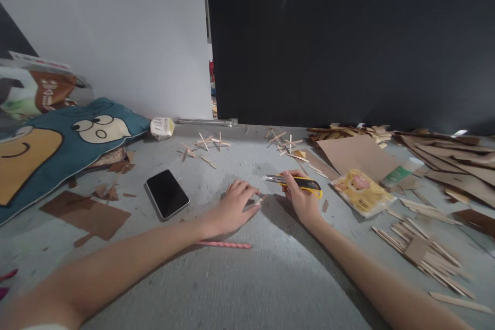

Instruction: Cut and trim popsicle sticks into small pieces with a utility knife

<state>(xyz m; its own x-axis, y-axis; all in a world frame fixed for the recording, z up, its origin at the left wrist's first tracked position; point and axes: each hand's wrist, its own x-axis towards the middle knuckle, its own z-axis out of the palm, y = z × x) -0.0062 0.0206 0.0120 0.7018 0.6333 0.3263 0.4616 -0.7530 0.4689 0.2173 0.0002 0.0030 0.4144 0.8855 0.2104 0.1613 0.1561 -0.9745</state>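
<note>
My right hand (299, 198) is wrapped round a yellow and black box cutter (307, 183), its metal blade end pointing left over the table. Just left of it, my left hand (237, 206) rests low on the tabletop, thumb and forefinger closed on a short wooden stick (262, 200). Only a small end of that stick shows between the fingertips. The blade is apart from the stick. Beneath my left forearm lies a pink twisted pencil-like rod (228, 244), partly hidden by the arm.
A phone (167, 194) lies left of my hands. Small stick assemblies (209, 142) stand farther back. At right are a yellow packet (363, 192), loose wooden sticks (425, 252) and cardboard sheets (350, 157). A blue cushion (77, 139) occupies the left; a black panel (348, 41) borders the back.
</note>
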